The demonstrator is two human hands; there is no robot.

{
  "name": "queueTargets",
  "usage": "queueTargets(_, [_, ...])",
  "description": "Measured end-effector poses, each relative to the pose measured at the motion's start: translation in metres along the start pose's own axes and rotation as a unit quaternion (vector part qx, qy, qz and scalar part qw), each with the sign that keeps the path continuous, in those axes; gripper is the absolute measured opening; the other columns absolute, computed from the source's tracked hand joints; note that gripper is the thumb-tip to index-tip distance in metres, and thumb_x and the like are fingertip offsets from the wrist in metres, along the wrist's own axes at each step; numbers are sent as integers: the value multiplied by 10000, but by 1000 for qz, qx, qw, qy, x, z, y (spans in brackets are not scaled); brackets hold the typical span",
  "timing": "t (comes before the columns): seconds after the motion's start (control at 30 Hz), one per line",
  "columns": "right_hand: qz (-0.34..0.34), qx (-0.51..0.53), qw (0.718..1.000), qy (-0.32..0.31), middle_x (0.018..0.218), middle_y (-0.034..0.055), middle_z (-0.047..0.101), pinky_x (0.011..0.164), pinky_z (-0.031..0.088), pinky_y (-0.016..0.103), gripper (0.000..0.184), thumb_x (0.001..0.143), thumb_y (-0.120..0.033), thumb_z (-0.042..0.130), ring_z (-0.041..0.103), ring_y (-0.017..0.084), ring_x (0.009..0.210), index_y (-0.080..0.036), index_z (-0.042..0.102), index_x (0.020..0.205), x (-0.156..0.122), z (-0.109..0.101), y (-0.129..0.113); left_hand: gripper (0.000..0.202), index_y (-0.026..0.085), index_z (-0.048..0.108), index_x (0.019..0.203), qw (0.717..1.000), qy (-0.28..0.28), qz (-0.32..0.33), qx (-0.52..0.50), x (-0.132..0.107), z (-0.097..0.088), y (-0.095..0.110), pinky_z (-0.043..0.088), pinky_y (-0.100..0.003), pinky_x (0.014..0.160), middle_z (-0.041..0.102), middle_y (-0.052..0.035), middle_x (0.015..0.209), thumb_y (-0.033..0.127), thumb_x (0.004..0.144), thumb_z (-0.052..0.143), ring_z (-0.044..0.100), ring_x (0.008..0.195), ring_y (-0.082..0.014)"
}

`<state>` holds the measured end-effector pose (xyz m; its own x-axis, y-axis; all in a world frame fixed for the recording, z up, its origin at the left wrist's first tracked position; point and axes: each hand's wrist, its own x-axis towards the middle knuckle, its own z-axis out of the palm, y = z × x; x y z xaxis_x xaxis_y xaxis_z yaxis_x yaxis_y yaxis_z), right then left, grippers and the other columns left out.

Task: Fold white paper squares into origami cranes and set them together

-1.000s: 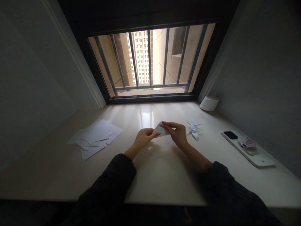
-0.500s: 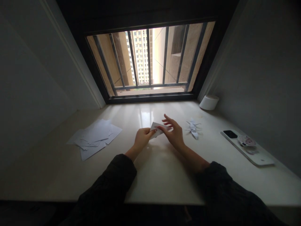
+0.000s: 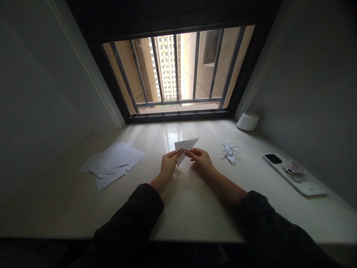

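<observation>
A folded white sheet of paper (image 3: pixel 186 143), roughly triangular, is held up over the middle of the sill. My left hand (image 3: pixel 169 163) pinches its left side between thumb and fingers. From the other side, my right hand (image 3: pixel 201 158) grips the lower edge, its thumb tip close to the left thumb. The fingers behind the paper are partly hidden. To the right of my hands lie small folded white paper figures (image 3: pixel 229 153) with thin pointed ends, close together in a row.
On the left lies a loose pile of white paper sheets (image 3: pixel 111 160). A phone (image 3: pixel 295 178) with a round grip rests at the right, and a white cylindrical object (image 3: pixel 248 121) stands in the back right corner. Behind the sill (image 3: pixel 189 212) is a barred window (image 3: pixel 178 70).
The folded paper has turned, so its triangular shape now points up to the right. My right hand's raised fingers have come down and curled in around it. The left hand keeps its pinch.
</observation>
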<state>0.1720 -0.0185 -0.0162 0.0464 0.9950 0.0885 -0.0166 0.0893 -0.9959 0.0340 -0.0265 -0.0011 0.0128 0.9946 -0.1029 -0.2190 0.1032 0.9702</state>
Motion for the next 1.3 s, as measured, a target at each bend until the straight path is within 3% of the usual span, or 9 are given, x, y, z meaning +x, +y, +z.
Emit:
queueTargets(0.4, [51,20,998,33,590,33,656,522,377,249,367,562,-510,762,517,114,524,-159,655,570,-2,1,-1,400,125,735,788,1000,-7,-10,5,0,-1,2,404,-244,548,703,-62,705,484,613,749,587,576,-133])
queueTargets(0.57, [23,11,998,-55,638,56,688,567,417,261,380,599,-537,724,572,139,588,-159,680,606,1,-3,-3,403,118,727,748,999,-26,32,26,5,-9,0,428,-256,573,706,-66,708,507,645,717,604,610,-153])
queueTargets(0.63, [9,13,998,-61,639,54,688,569,420,262,380,606,-537,720,571,139,587,-160,673,610,1,-4,-5,395,120,722,746,998,-34,50,35,6,-11,1,438,-260,589,703,-59,706,504,651,714,607,625,-157])
queueTargets(0.8, [-25,5,1000,-5,588,36,659,567,431,271,384,598,-544,723,552,139,560,-177,620,551,-1,-4,-7,421,127,717,816,997,-54,35,45,7,-9,6,450,-262,611,706,-64,745,511,644,716,614,663,-163])
queueTargets(1.0, [-31,19,999,23,524,11,611,572,431,278,366,603,-532,726,528,132,528,-178,653,547,-4,-2,-8,430,116,723,850,991,-82,0,104,8,-12,4,427,-245,592,721,-114,838,495,647,726,645,719,-183])
queueTargets(1.17, [0,40,998,38,513,6,595,568,420,276,334,580,-499,758,511,125,523,-171,697,586,-1,-5,-7,373,116,731,756,989,-95,5,110,10,-15,3,466,-288,635,716,-97,719,440,581,783,631,661,-183])
queueTargets(1.3, [3,46,994,99,477,-4,568,540,400,275,353,564,-503,765,480,109,483,-168,663,522,11,-20,-4,358,114,730,717,987,-104,8,123,12,-17,0,480,-299,640,711,-92,692,430,560,792,621,626,-176])
